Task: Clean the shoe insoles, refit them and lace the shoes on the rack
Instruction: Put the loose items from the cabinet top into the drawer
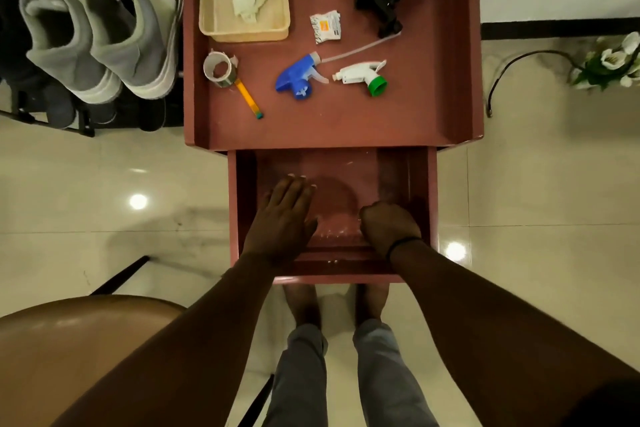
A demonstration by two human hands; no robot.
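Note:
An open reddish drawer (420, 191) juts out from the front of a reddish-brown table (433, 107). My left hand (284, 218) lies flat with straight fingers on the drawer's floor. My right hand (389, 227) is inside the drawer on the right, fingers curled under into a fist; nothing shows in it. A dark rounded patch on the drawer floor (337, 194) lies between my hands; I cannot tell what it is. A pair of grey-and-white sneakers (100, 31) stands on a black rack (83, 121) at the upper left, laces in.
On the table: a beige tray (207, 10) with a crumpled cloth (247, 2), a tape roll (220, 69), an orange-handled tool (247, 97), blue (298, 78) and white-green (363, 76) spray heads, a sachet (325, 26), a black clamp (384, 7). A brown chair (69, 340) sits lower left.

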